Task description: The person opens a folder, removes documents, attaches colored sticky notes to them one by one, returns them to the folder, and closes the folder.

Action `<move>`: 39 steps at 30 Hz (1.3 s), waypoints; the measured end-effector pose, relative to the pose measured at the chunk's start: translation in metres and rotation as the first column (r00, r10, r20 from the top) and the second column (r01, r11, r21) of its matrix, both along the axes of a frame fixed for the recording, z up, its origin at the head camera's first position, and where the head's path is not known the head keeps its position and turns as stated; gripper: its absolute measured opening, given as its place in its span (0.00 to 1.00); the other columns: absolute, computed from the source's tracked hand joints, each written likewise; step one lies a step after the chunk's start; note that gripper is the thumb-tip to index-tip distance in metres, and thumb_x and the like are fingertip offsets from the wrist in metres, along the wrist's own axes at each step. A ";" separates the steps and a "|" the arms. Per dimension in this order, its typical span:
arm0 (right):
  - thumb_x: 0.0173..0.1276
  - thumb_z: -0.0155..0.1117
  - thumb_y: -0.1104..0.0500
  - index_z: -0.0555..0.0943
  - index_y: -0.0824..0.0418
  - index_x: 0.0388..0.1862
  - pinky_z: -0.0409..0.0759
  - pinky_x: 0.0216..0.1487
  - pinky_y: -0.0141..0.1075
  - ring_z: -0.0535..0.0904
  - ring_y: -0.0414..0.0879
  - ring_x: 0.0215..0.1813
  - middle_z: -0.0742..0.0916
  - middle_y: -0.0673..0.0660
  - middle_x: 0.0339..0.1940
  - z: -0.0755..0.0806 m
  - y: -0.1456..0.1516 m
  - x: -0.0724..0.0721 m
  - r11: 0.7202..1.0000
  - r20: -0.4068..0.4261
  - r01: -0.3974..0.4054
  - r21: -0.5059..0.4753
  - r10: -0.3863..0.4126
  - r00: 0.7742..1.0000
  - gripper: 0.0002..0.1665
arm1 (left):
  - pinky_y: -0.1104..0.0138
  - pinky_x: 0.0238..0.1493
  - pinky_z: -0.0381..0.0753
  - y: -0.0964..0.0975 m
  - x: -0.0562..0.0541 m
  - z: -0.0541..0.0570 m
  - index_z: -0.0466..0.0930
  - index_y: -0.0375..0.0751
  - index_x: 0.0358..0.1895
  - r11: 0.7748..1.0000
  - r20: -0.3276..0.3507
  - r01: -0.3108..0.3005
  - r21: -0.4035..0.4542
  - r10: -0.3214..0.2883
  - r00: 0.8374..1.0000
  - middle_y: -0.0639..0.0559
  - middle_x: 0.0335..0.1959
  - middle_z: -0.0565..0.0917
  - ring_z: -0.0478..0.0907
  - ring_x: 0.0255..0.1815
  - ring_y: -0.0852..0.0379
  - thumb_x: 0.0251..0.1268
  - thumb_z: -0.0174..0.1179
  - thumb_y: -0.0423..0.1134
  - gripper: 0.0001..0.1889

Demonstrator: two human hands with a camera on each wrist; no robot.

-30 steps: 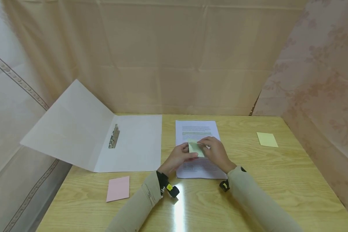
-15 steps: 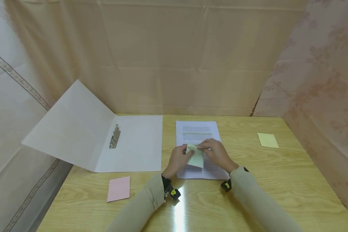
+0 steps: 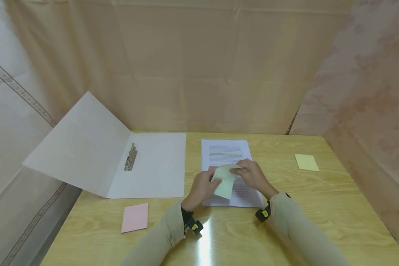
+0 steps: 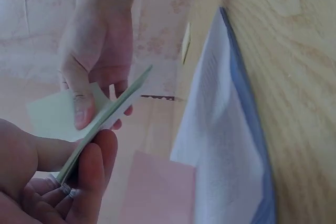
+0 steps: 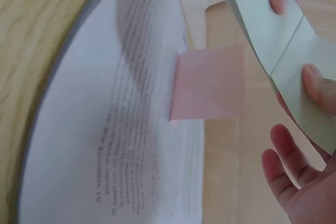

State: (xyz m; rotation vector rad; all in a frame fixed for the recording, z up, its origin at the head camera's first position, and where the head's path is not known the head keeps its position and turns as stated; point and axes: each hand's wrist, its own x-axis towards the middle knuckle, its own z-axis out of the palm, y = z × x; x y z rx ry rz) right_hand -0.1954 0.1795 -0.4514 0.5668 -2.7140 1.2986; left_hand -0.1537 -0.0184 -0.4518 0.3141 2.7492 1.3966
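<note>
My left hand (image 3: 199, 188) grips a pale green sticky note pad (image 3: 223, 190) above a stack of printed paper (image 3: 226, 147). Between the thumb and fingers of my right hand (image 3: 254, 176) is the pad's top sheet (image 5: 299, 80), pulled up at an angle; a crease line shows where it meets the pad in the right wrist view. The left wrist view has the pad nearly edge-on, with the lifted sheet (image 4: 50, 116) behind it. A pink sticky note (image 5: 210, 82) stands out from the paper stack in both wrist views; the hands mostly hide it from the head view.
An open white folder (image 3: 156, 166) with a metal clip (image 3: 131, 157) lies left of the paper, its cover raised. A pink sticky note pad (image 3: 135, 218) lies at the front left of the table, a yellow pad (image 3: 306, 162) at the right. Curtains hang behind.
The green pad has tipped and come lower toward me. My right hand has drawn right, bending the top sheet up from the pad. The folder and the other pads stay put.
</note>
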 end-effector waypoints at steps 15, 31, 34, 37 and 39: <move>0.73 0.58 0.49 0.80 0.71 0.55 0.78 0.44 0.40 0.79 0.53 0.43 0.85 0.69 0.50 0.004 0.045 -0.023 0.948 0.306 0.309 -0.078 -0.272 0.912 0.27 | 0.71 0.29 0.75 -0.054 0.017 0.003 0.80 0.34 0.39 0.993 0.046 -0.091 0.077 0.087 0.995 0.45 0.32 0.84 0.75 0.28 0.59 0.66 0.60 0.37 0.08; 0.73 0.57 0.57 0.80 0.71 0.53 0.74 0.28 0.32 0.76 0.44 0.29 0.84 0.66 0.35 -0.014 0.046 -0.020 0.955 0.395 0.293 -0.050 -0.251 0.884 0.19 | 0.70 0.27 0.59 -0.111 0.024 0.003 0.77 0.40 0.57 0.990 0.081 -0.138 -0.005 0.138 0.987 0.54 0.22 0.61 0.59 0.24 0.58 0.61 0.63 0.32 0.19; 0.72 0.58 0.58 0.80 0.72 0.53 0.74 0.28 0.32 0.75 0.43 0.30 0.83 0.64 0.35 -0.015 0.046 -0.021 0.960 0.408 0.278 -0.034 -0.240 0.881 0.19 | 0.69 0.28 0.60 -0.119 0.025 0.003 0.78 0.40 0.56 0.988 0.090 -0.152 -0.042 0.155 0.984 0.53 0.23 0.63 0.61 0.25 0.57 0.61 0.64 0.32 0.19; 0.72 0.58 0.59 0.79 0.73 0.53 0.74 0.28 0.32 0.75 0.43 0.30 0.81 0.62 0.36 -0.017 0.046 -0.021 0.962 0.399 0.272 -0.024 -0.241 0.885 0.19 | 0.69 0.28 0.60 -0.125 0.026 0.000 0.78 0.41 0.55 0.984 0.114 -0.167 -0.066 0.174 0.978 0.53 0.24 0.64 0.62 0.26 0.57 0.61 0.64 0.32 0.18; 0.72 0.57 0.59 0.80 0.73 0.52 0.74 0.28 0.31 0.76 0.44 0.30 0.82 0.62 0.36 -0.017 0.046 -0.021 0.960 0.383 0.279 -0.016 -0.252 0.889 0.19 | 0.69 0.28 0.60 -0.129 0.028 -0.001 0.78 0.41 0.55 0.983 0.133 -0.165 -0.077 0.174 0.976 0.52 0.24 0.65 0.62 0.27 0.57 0.60 0.65 0.33 0.18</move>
